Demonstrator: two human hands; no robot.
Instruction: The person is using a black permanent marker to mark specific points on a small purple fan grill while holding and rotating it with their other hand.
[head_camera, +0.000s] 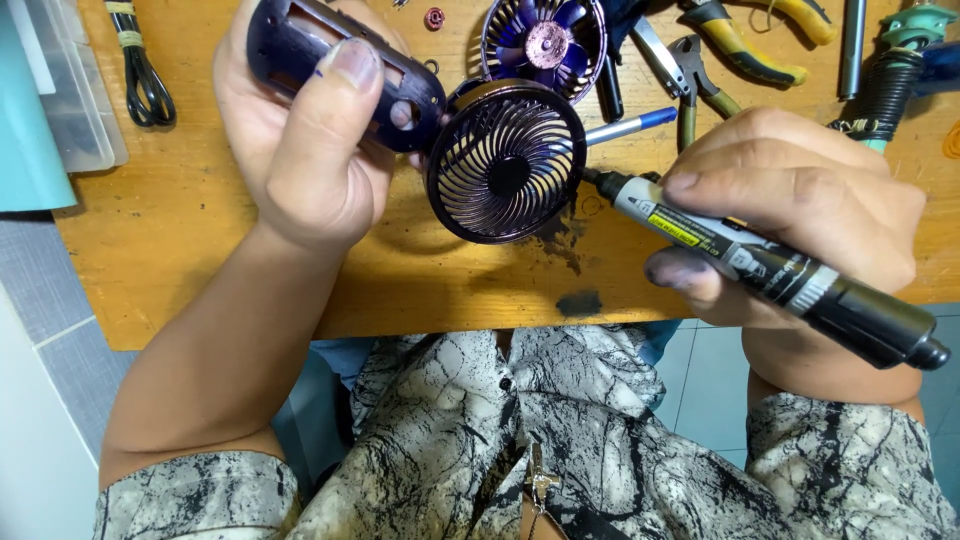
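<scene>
My left hand (300, 140) grips the dark purple handle of a small hand-held fan (345, 70), thumb pressed across the handle. The fan's round grille (506, 174) faces me, just above the wooden table. My right hand (800, 215) holds a thick black and grey marker pen (760, 265), its tip touching the right edge of the grille. My fingertip under the pen is stained dark.
A loose purple fan blade unit (545, 45) lies behind the grille. Pliers with yellow handles (740, 50), cutters (700, 85), a blue-tipped pen (630, 125) and a black spring (885, 95) lie at the back right. A coiled black cable (145, 85) and a clear box (70, 90) sit left.
</scene>
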